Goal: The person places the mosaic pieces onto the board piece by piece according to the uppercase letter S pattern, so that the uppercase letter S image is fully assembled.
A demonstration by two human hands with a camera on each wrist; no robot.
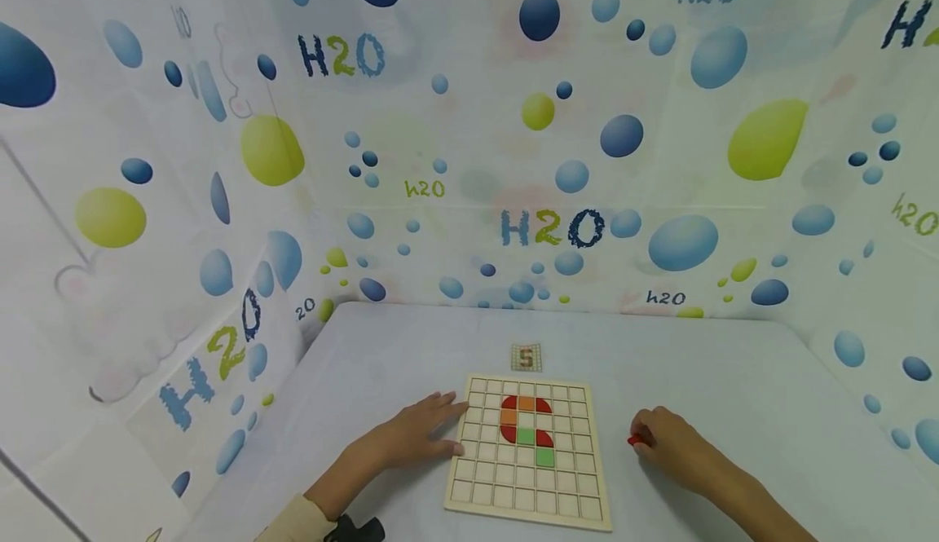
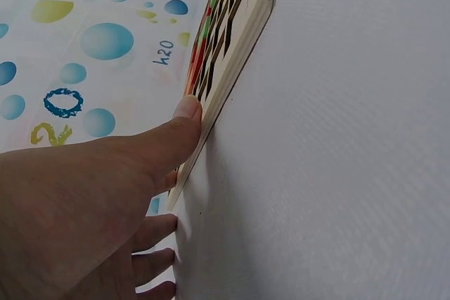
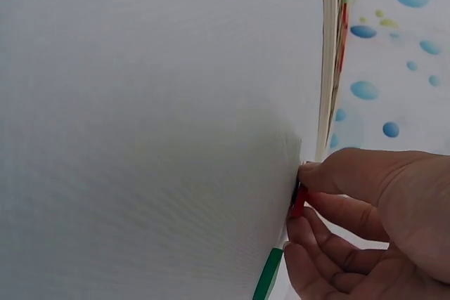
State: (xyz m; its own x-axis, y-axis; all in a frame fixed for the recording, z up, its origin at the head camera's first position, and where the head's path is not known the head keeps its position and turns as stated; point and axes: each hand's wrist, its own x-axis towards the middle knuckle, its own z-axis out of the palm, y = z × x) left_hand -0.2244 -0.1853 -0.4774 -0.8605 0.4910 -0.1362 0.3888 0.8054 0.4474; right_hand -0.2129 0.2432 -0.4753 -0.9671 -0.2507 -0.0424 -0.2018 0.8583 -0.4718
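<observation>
A wooden grid board [image 1: 484, 473] lies on the table with red, orange and green tiles set in a curved figure in its upper half. My left hand [image 1: 412, 436] rests at the board's left edge, thumb and fingertips touching the rim, fingers spread. In the left wrist view the thumb [image 2: 188, 109] lies against the wooden edge. Right of the board, my right hand [image 1: 673, 451] pinches a small red tile [image 3: 299, 200] between thumb and fingers, close over the table. Much of that tile is hidden by the fingers. A green tile [image 3: 268, 274] shows beside the fingertips in the right wrist view.
Behind the board lies a small pattern card [image 1: 526, 357] with a figure on a grid. A white cloth covers the table [image 1: 396, 346]. Around it hangs a curtain [image 1: 469, 134] printed with drops and letters. A black object [image 1: 355, 529] shows by the left wrist.
</observation>
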